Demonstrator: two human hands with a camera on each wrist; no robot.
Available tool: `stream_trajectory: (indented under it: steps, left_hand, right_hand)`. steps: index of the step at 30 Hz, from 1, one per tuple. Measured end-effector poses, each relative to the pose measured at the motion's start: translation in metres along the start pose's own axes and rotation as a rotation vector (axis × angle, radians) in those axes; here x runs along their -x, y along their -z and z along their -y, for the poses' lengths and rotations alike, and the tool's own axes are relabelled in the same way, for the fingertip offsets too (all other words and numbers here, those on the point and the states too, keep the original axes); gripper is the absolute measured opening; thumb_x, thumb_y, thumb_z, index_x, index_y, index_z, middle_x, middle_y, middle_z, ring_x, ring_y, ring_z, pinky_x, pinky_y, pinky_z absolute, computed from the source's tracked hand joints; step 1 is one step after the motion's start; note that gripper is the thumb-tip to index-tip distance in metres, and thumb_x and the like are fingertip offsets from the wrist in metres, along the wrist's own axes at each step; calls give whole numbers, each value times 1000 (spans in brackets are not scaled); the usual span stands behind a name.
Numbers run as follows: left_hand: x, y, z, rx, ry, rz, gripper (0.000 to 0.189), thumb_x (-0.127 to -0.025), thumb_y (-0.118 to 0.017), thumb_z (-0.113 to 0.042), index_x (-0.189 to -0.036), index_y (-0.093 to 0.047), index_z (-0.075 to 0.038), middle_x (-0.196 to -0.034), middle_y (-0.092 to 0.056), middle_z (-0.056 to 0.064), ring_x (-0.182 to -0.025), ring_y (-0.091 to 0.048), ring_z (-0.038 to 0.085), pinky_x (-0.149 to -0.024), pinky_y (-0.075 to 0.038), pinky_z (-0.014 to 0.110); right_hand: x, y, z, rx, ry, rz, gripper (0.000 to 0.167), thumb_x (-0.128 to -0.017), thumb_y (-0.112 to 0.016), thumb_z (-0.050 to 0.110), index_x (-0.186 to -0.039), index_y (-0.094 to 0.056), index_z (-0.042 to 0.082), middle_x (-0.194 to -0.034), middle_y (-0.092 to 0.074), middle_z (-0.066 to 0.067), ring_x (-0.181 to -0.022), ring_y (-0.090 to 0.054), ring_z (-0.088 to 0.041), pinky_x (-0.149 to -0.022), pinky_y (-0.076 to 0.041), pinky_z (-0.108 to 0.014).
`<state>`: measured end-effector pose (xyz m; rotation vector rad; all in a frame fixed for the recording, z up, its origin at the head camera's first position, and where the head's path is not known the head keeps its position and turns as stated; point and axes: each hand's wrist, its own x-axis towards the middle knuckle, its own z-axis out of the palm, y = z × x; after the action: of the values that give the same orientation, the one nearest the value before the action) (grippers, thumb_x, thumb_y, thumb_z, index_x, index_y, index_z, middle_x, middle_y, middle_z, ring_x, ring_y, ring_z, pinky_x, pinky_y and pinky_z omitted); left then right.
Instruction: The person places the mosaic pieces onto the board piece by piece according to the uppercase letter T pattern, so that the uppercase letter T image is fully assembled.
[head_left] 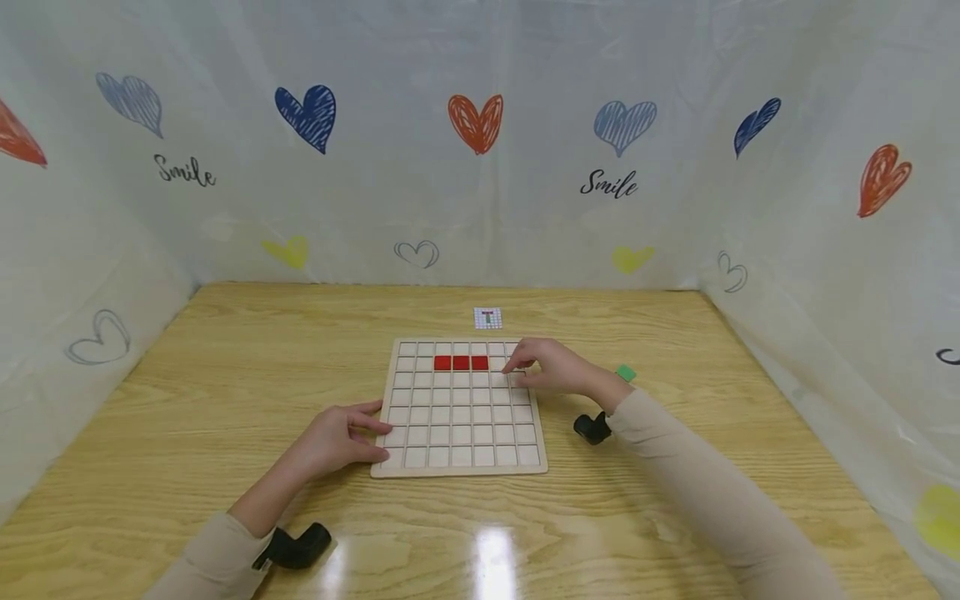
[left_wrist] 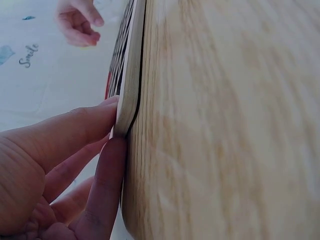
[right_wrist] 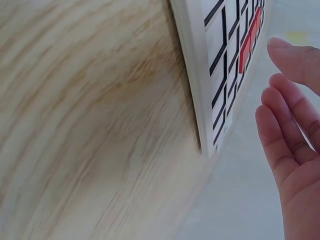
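Note:
A square white grid board [head_left: 460, 472] with a pale wooden rim lies on the table. Three red tiles [head_left: 461, 363] sit side by side in its second row from the far edge. My left hand [head_left: 333, 439] rests against the board's left side, fingers spread and fingertips at the rim; the left wrist view shows fingertips [left_wrist: 111, 165] touching the edge. Over the far right part of the board hovers my right hand [head_left: 553, 367], thumb and fingers apart. In the right wrist view nothing shows between that hand's thumb and fingers [right_wrist: 282, 125].
Beyond the board lies a small card [head_left: 487, 317] printed with a red and green T on a grid. A green piece [head_left: 626, 372] lies to the right, partly behind the right wrist. White curtains [head_left: 480, 208] printed with hearts enclose the table [head_left: 300, 325] at the back and sides.

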<state>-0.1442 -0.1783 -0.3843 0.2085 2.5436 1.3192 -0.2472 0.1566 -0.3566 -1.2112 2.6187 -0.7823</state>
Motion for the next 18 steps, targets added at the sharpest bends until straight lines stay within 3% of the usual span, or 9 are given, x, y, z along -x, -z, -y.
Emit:
stream_trajectory:
  steps: [11,18]
  left_hand:
    - [0,-2,-1,13,7,-4,34,-70,-81,-8,-100,-71,3,-140,-40,23,-70,-65,13,-64,-50,25]
    - [0,-1,-1,11,0,-3,34,-71,-81,-8,-101,-71,3,-140,-39,23,-69,-65,14,-64,-51,25]
  right_hand:
    - [27,3,-6,-15,-14,-42,19,-81,-69,0,-100,-71,4,-99,-61,-2,-91,-57,-24,-81,-47,-41]
    - [43,5,-12,-27,26,-86,20,-80,-71,-1,-100,-70,2,-98,-62,-4,-88,-58,-27,-78,-48,-42]
